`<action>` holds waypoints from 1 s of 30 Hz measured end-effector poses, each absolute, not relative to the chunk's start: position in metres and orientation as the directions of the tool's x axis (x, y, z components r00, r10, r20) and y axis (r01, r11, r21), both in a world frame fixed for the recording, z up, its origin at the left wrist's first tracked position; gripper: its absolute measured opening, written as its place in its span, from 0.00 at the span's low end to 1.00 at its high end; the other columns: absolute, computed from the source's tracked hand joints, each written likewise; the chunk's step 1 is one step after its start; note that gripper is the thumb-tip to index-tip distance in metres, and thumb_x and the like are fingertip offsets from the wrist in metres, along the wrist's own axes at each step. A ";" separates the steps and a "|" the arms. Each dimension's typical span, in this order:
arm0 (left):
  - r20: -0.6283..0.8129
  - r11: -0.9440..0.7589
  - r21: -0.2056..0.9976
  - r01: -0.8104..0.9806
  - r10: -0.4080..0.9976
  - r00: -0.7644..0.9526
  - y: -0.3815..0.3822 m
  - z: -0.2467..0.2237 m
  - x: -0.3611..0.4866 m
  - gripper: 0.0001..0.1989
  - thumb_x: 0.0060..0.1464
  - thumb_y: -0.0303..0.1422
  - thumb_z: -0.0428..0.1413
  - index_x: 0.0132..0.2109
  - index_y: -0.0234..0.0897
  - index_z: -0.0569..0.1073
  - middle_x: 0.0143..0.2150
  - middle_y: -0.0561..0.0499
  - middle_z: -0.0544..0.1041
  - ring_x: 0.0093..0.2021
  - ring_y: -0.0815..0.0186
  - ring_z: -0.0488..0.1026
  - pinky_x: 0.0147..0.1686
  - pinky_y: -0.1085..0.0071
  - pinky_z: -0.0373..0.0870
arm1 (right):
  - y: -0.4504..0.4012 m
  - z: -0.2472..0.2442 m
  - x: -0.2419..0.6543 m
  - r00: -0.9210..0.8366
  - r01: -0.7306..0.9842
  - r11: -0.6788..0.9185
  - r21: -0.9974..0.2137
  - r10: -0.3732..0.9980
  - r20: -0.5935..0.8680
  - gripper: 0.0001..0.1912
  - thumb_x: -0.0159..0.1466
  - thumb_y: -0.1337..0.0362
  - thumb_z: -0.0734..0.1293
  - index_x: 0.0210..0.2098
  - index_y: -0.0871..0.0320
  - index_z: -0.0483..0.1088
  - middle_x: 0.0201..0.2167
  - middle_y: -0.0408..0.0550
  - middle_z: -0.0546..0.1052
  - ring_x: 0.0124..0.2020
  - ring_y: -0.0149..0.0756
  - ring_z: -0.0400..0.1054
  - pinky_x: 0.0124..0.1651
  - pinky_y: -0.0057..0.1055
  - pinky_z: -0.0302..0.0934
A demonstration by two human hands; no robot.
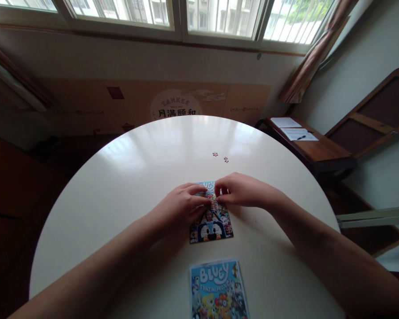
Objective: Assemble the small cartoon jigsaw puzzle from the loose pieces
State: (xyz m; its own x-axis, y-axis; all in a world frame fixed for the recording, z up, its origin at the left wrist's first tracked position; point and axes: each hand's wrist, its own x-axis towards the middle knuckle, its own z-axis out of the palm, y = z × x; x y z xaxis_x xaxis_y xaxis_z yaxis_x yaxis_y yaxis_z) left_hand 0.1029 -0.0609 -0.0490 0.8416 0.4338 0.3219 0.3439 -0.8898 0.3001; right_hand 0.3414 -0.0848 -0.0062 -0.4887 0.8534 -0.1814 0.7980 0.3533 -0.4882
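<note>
A colourful jigsaw puzzle (212,231) with a blue dog face at its near edge lies on the white round table (119,190). My left hand (185,201) rests over its left side, fingers apart and touching the surface. From the right, my right hand (234,190) reaches onto the upper part, thumb and fingers curled close together; anything between them is too small to make out. Two loose puzzle pieces, one (215,154) left of the other (226,159), lie beyond my hands. Nearer to me is a printed picture sheet (217,290) with similar characters.
A wooden side table (322,148) with papers (299,134) and a pen stands at the right. Behind the round table are a printed cardboard panel (133,106), windows and curtains (310,57). A brown chair-like frame leans at the far right.
</note>
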 end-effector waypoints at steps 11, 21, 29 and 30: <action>0.250 -0.915 0.133 0.382 0.404 0.880 -0.072 -0.042 0.108 0.13 0.65 0.29 0.52 0.51 0.41 0.80 0.51 0.46 0.80 0.50 0.54 0.77 0.51 0.51 0.75 | -0.076 -0.016 0.340 -0.445 0.814 0.293 -0.502 0.870 -0.212 0.08 0.62 0.58 0.69 0.33 0.56 0.75 0.33 0.47 0.78 0.32 0.34 0.67 0.33 0.31 0.56; 0.188 -0.856 0.269 0.441 0.496 0.848 -0.071 -0.041 0.105 0.17 0.63 0.26 0.51 0.56 0.40 0.76 0.55 0.48 0.79 0.53 0.57 0.75 0.55 0.55 0.73 | -0.064 -0.027 0.354 -0.485 0.707 0.192 -0.680 0.832 -0.269 0.14 0.66 0.52 0.66 0.33 0.57 0.71 0.28 0.44 0.74 0.28 0.31 0.67 0.30 0.29 0.58; 0.145 -0.864 0.236 0.444 0.483 0.863 -0.068 -0.044 0.104 0.21 0.59 0.24 0.54 0.55 0.48 0.78 0.57 0.50 0.78 0.55 0.53 0.74 0.55 0.52 0.72 | -0.058 -0.035 0.363 -0.531 0.627 0.168 -0.761 0.807 -0.259 0.13 0.61 0.54 0.71 0.35 0.58 0.71 0.27 0.42 0.71 0.26 0.30 0.64 0.27 0.27 0.58; 0.135 -0.864 0.227 0.448 0.484 0.865 -0.069 -0.044 0.104 0.22 0.58 0.24 0.55 0.56 0.48 0.78 0.57 0.50 0.77 0.55 0.53 0.74 0.55 0.52 0.72 | -0.058 -0.035 0.362 -0.539 0.638 0.213 -0.740 0.809 -0.232 0.12 0.60 0.55 0.72 0.35 0.58 0.71 0.27 0.42 0.71 0.27 0.30 0.63 0.29 0.28 0.57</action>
